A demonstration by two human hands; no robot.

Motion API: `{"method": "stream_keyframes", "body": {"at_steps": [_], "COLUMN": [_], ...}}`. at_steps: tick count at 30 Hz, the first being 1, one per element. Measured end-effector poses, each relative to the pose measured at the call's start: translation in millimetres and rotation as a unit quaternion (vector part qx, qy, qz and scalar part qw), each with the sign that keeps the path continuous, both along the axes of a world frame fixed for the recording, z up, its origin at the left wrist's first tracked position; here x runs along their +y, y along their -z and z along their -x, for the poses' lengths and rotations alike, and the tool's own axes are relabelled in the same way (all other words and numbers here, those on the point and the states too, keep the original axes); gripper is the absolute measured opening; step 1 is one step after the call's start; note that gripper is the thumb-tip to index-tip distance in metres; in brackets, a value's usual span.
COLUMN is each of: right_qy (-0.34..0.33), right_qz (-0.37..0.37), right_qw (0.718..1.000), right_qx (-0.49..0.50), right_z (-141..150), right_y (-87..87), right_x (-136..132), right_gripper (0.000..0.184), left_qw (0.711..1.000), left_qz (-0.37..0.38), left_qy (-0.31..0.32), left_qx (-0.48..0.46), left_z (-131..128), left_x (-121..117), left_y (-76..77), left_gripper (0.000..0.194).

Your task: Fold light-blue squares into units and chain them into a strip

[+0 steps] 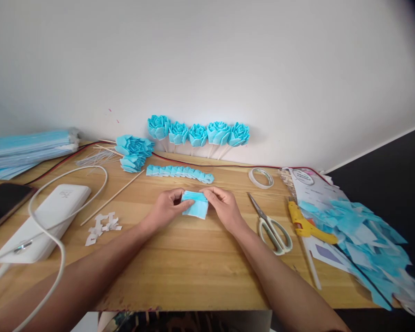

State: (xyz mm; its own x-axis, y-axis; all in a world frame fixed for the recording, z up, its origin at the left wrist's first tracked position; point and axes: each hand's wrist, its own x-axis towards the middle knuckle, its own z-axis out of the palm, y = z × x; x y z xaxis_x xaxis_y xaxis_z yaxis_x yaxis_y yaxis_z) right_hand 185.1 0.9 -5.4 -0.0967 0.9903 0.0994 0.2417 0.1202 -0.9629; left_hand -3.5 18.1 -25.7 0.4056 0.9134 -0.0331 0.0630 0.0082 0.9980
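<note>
Between my two hands is a small blue pleated piece of fabric (196, 210), with folds along its upper edge. My left hand (168, 206) grips its left side, the thumb lying across the front. At the upper right corner, my right hand (223, 206) pinches it between thumb and fingers. Just beyond my hands lies a folded blue strip (180, 172) made of overlapping pointed pieces. Several blue fabric flowers (198, 134) on thin sticks lean against the wall, and more blue flowers (134, 150) lie to their left.
Scissors (273, 228), a tape roll (261, 177) and a yellow glue gun (307, 226) lie right, beside blue scraps (370, 240). On the left are a white power bank (51, 216) with a cable, a phone (7, 203), a stick (112, 198), white scraps (102, 226) and stacked blue sheets (27, 150).
</note>
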Motion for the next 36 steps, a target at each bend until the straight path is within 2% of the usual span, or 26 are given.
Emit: {"method": "stream_keyframes", "body": {"at_steps": [5,9,15,20,26,31,36], "right_qy": [-0.064,-0.056,-0.058,-0.035,-0.057,-0.056,-0.029], "right_qz": [0.042,0.016,-0.018,-0.055,-0.075,-0.08,-0.076], "right_qw": [0.997,0.996,0.995,0.99,0.982,0.982,0.985], "right_qx": [0.009,-0.066,-0.08,-0.126,-0.161,-0.16,-0.155], "right_z": [-3,-1,-2,1,8,7,5], "right_y": [-4.8,-7.9,-11.1,-13.5,-16.1,-14.8,-13.2], "right_x": [-1,-2,-3,-6,-7,-7,-6], "right_gripper": [0.029,0.02,0.017,0.015,0.016,0.016,0.011], "left_qw": [1.0,0.999,0.99,0.993,0.996,0.996,1.0], "left_qz": [-0.003,-0.01,0.083,0.053,0.045,0.044,-0.007], "left_qy": [-0.016,-0.02,0.046,0.005,-0.037,-0.033,-0.007], "left_qx": [-0.013,-0.023,-0.107,-0.109,-0.072,-0.073,-0.024], "left_z": [0,2,8,7,6,10,10], "left_x": [0,-2,-5,-4,-4,-4,-4], "left_y": [0.2,-5.3,-17.1,-18.8,-18.9,-19.4,-20.2], "left_gripper": [0.026,0.025,0.026,0.027,0.032,0.039,0.036]}}
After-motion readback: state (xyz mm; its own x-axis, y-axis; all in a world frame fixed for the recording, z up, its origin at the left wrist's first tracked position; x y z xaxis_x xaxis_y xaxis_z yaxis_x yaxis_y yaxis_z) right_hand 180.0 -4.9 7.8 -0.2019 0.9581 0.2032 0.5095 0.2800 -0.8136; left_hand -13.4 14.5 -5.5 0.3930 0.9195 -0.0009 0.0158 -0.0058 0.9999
